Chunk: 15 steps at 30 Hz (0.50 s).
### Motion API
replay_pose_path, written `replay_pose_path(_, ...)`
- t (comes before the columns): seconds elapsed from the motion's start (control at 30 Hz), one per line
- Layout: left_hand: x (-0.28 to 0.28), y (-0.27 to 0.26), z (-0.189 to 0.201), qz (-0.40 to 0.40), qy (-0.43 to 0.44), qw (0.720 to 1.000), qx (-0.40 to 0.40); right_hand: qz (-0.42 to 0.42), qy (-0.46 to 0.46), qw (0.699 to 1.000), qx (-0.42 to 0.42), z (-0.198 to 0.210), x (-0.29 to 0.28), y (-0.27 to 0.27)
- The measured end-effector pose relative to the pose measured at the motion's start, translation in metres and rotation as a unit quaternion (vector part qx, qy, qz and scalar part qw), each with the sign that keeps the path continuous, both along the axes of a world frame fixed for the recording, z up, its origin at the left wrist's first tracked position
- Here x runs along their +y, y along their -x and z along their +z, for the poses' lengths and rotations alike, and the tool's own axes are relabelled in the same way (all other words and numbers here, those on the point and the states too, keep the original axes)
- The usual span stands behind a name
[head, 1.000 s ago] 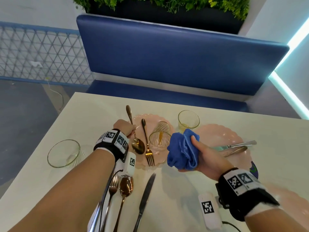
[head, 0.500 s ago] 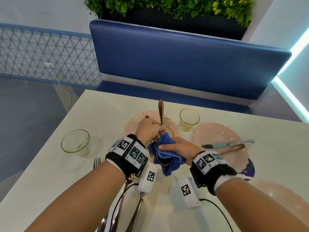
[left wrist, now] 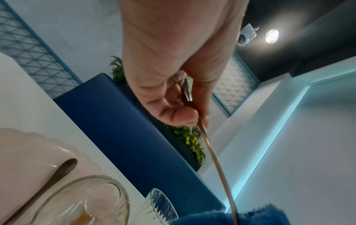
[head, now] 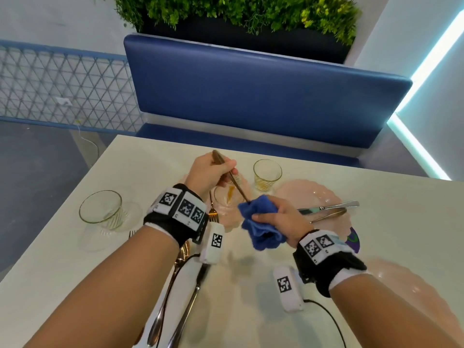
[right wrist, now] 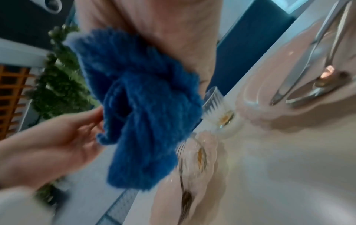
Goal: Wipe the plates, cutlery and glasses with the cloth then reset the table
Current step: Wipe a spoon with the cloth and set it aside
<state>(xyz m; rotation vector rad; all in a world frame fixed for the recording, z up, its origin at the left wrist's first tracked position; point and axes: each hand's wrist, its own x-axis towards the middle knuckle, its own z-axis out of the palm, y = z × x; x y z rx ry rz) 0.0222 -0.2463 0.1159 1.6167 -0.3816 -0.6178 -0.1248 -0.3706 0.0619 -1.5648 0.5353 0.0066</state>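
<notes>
My left hand grips the handle of a gold spoon, held above the table; its bowl is buried in the blue cloth. My right hand clutches that bunched cloth around the spoon's end. In the left wrist view the thin handle runs from my fingers down into the cloth. Below lies a pink plate with a glass and a gold fork on it. The right wrist view shows the cloth, blurred.
A second pink plate at the right carries a knife and a spoon. Glasses stand at the back and left. Cutlery lies near the front edge; a third plate sits front right. A blue bench is beyond.
My left hand lifted the gold spoon off the plate and my right hand brought the cloth onto its bowl. The left hand has since drawn back along the handle.
</notes>
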Motion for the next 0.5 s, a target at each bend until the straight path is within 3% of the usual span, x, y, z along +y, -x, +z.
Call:
replay_pose_path(0.13,0.028,0.017,0.001,-0.011,-0.01,0.999,0.033,-0.128,0.034,0.991,-0.036,0.01,-0.035,0.014)
replay_pose_path(0.23,0.036,0.052,-0.011,-0.088,-0.106,0.99,0.023,-0.22,0.13,0.964,-0.078,0.015,-0.047,0.018)
replay_pose_path(0.33,0.023,0.099,-0.028,-0.133,-0.111,0.98,0.098,-0.299,0.164,0.936,-0.089,0.015,-0.038,0.012)
replay_pose_path(0.43,0.01,0.124,-0.038,-0.115,-0.089,0.98,0.135,-0.375,0.051,0.923,-0.07,-0.009,-0.016,0.0)
replay_pose_path(0.5,0.01,0.127,-0.042,-0.116,-0.091,0.979,0.144,-0.384,-0.021,0.921,-0.066,-0.02,-0.003,0.001)
